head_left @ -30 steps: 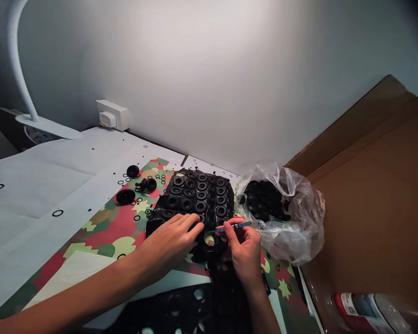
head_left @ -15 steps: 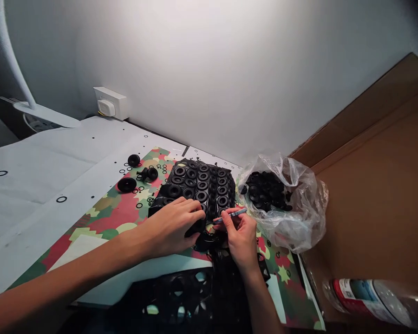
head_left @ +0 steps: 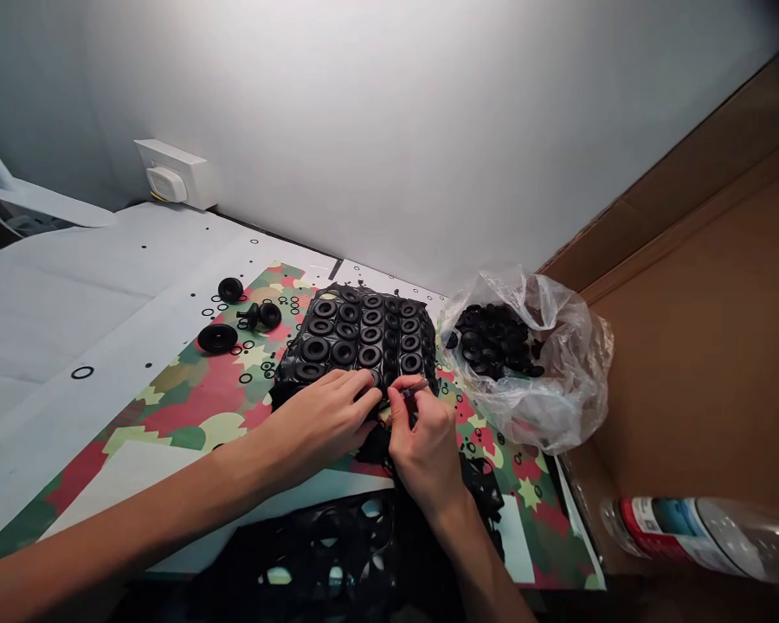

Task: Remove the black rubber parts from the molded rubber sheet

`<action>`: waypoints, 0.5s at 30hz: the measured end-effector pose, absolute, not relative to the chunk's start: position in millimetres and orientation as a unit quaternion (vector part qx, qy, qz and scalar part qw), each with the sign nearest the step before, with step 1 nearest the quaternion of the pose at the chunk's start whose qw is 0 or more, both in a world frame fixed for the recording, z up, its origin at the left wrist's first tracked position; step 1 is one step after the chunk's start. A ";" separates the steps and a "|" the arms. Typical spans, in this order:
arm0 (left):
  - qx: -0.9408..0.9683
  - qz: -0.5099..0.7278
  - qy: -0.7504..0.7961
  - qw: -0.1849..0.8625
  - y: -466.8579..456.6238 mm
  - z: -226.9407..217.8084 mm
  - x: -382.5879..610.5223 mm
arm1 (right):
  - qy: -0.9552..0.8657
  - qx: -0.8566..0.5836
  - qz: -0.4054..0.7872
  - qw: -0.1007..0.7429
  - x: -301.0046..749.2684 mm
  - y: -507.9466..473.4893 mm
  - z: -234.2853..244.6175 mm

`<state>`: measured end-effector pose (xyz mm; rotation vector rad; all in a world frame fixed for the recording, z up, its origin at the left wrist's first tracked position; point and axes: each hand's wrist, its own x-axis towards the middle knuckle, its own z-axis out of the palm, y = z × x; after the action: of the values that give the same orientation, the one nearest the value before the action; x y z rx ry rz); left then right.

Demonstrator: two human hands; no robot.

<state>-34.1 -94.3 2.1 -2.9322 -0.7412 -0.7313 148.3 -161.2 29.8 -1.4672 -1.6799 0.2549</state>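
Observation:
A black rubber sheet (head_left: pixel 344 352) with rows of moulded ring-shaped parts lies on the camouflage-patterned mat. My left hand (head_left: pixel 337 407) is closed on its near edge, fingertips curled over the rubber, and what sits under the fingers is hidden. Close beside it, my right hand (head_left: pixel 421 433) pinches a slim pen-like tool (head_left: pixel 418 388), mostly covered by the fingers, at the sheet's near right part. Below both hands hangs a used black sheet (head_left: pixel 312 554) full of round holes.
Several loose black rubber parts (head_left: pixel 218 338) lie left of the sheet. To the right stands a clear plastic bag (head_left: pixel 558 389) holding many black pieces (head_left: pixel 493 337). A cardboard box (head_left: pixel 701 346) and a clear bottle (head_left: pixel 701 532) border the right side. Small black rings dot the table.
My right hand has turned and moved closer to my left hand, so the tool's shaft is now largely hidden. The camera view has shifted slightly.

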 end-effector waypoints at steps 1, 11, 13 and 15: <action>-0.943 -0.232 -0.240 0.020 -94.3 0.1 -33.3 | -0.689 -0.580 0.089 0.425 146.7 -159.9 28.8; -0.953 -0.184 -0.232 0.068 -90.1 -6.6 -32.5 | -0.760 -0.544 -0.054 0.351 133.8 -162.4 15.0; -0.954 -0.178 -0.228 0.074 -88.1 -5.3 -32.8 | -0.772 -0.551 -0.084 0.306 132.1 -162.8 13.7; -0.955 -0.181 -0.223 0.080 -86.4 -4.2 -32.7 | -0.782 -0.554 -0.107 0.264 131.7 -162.0 12.0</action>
<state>-32.7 -86.4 -4.2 -2.8563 -0.6657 -0.5408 131.7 -162.0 12.0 -1.4976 -2.1134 -0.2888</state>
